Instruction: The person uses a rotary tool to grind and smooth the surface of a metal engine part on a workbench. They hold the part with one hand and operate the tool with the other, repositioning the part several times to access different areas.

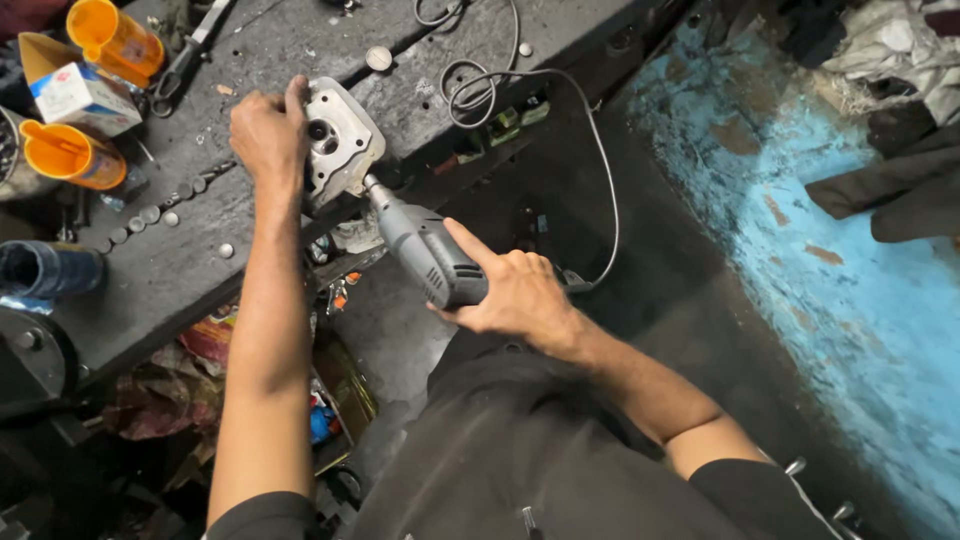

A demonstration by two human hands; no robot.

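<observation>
My left hand (265, 135) grips a pale grey cast-metal engine part (340, 140) and holds it against the edge of a dark workbench (200, 260). My right hand (515, 290) is wrapped around the body of a grey corded power tool (425, 255). The tool's nose points up and left, and its tip meets the lower side of the metal part. Its thin grey cord (590, 140) loops from the rear up over the bench.
Two orange containers (112, 40) (70, 155), a small carton (80, 95), a wrench (185, 60) and several round metal discs (150, 215) lie on the bench. A dark blue cylinder (50, 270) sits at left. A blue peeling wall (850, 270) rises at right.
</observation>
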